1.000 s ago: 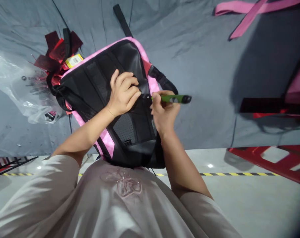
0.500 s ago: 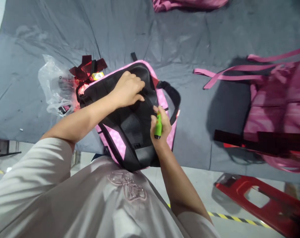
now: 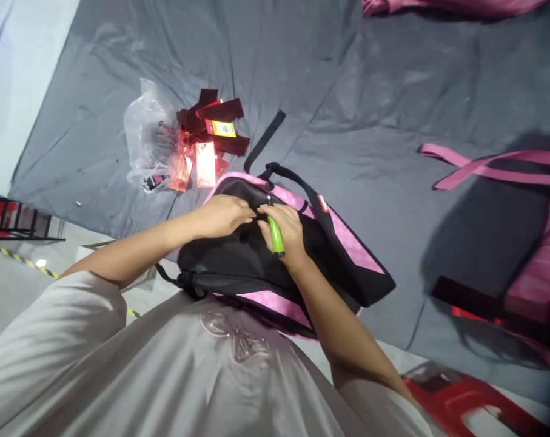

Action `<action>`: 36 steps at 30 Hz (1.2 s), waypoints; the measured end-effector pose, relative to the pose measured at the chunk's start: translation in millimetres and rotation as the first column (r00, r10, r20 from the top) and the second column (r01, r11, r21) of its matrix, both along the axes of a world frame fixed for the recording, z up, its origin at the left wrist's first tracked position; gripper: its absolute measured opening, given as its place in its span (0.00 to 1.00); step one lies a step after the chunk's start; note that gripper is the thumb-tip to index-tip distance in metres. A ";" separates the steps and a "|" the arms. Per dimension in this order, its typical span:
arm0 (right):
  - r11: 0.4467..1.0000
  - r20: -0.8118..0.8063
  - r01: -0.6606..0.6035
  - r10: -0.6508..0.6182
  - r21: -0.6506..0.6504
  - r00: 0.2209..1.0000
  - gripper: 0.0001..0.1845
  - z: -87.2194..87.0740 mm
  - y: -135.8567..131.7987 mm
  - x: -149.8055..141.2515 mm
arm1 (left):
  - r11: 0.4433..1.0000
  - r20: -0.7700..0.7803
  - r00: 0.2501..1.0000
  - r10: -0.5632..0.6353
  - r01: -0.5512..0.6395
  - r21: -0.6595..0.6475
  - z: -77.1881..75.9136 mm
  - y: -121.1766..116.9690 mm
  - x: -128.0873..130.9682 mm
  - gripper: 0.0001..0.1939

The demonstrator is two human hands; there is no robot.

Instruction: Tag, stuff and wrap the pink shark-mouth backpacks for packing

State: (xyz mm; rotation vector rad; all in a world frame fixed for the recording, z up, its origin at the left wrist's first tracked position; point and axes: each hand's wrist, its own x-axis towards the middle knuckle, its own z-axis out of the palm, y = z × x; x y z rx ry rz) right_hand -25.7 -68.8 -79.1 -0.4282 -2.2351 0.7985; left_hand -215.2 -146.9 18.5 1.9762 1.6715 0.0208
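Note:
A pink and black backpack (image 3: 238, 255) lies tilted against my front at the table's near edge, its black padded side and straps facing me. My left hand (image 3: 222, 216) is closed on the black fabric near the bag's upper part, thumb and fingers pinched together. Right beside it, my right hand (image 3: 286, 230) grips a slim green-handled tool (image 3: 276, 237) with a black end and a small shiny tip; its exact kind is unclear. The right fingertips almost meet the left ones over the bag. A black carry strap (image 3: 297, 182) arches along the bag's far side.
Dark red tags (image 3: 222, 109) and a clear plastic bag (image 3: 150, 133) lie beyond the backpack on the grey-covered table (image 3: 347, 121). Another pink backpack (image 3: 536, 267) with loose pink straps (image 3: 488, 167) is at right. A red stool (image 3: 475, 394) stands below the table edge.
The backpack has turned and tipped, bringing its pink side panel into view on the right. Both hands have come together over it, the left one now pinching. The view has shifted left.

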 end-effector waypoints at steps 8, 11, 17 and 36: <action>0.982 -0.037 0.164 -0.168 -0.091 0.985 0.19 2.7 -68.4 15.1 | 0.951 -0.132 0.965 0.226 -0.189 0.244 -26.8 37.2 -8.1 0.49; 0.980 -0.024 0.142 -0.146 -0.138 0.989 0.19 2.0 -71.4 16.6 | 0.984 -0.224 0.962 0.156 -0.131 0.124 -50.1 50.4 -10.1 0.59; 0.988 0.055 0.054 -0.046 -0.148 0.997 0.18 5.1 -45.6 17.2 | 0.991 -0.264 0.964 0.030 0.006 0.135 -50.8 47.8 -9.5 0.58; 0.686 0.366 0.207 0.093 -0.698 0.926 0.13 13.7 19.8 -0.1 | 0.947 -0.321 0.891 0.320 -0.294 0.130 -52.3 32.4 12.2 0.54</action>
